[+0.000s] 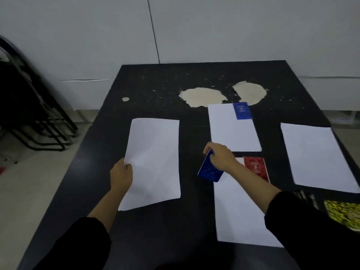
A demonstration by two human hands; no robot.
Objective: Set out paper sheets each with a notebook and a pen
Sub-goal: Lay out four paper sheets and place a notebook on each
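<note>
Right grip (219, 157) pinches blue notebook (210, 170) tilted between sheets; left grip (121, 175) holds left sheet (155, 158).

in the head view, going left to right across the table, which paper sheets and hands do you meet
left hand → left paper sheet → right hand holding the dark blue notebook → far middle sheet → right paper sheet

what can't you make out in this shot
Head view only:
- Pens: dark blurred streaks by the right sleeve; count unclear.
- Yellow notebook: cut off by the right edge.
- Near sheet: its right part is hidden under the right arm.
- Red notebook: partly behind the right wrist; cover print too blurred to read.
- Far blue notebook: label too small.
</note>
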